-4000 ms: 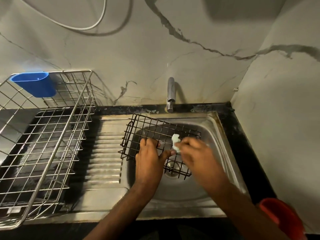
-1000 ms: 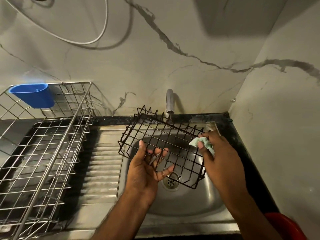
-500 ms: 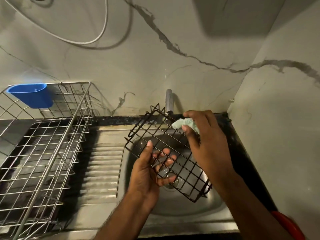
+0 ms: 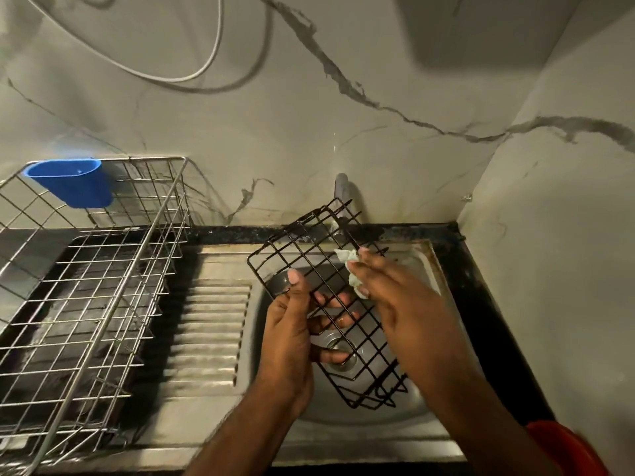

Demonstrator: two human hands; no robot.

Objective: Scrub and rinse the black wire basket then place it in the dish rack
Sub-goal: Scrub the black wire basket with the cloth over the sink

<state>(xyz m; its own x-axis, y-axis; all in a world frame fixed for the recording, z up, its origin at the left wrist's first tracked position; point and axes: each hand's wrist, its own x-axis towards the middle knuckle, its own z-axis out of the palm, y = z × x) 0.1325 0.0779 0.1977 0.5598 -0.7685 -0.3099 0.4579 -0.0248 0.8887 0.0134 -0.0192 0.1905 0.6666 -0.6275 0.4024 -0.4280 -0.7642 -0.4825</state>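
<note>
Basket (image 4: 330, 290) turned steeper over sink; left hand (image 4: 288, 341) grips it; right hand (image 4: 395, 297) pinches cloth (image 4: 350, 269).

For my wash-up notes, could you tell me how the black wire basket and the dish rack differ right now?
The black wire basket is dark and held tilted over the sink by the left hand; the dish rack is silvery, much larger, and stands on the counter with a blue cup hooked on. Both are open wire grids.
</note>
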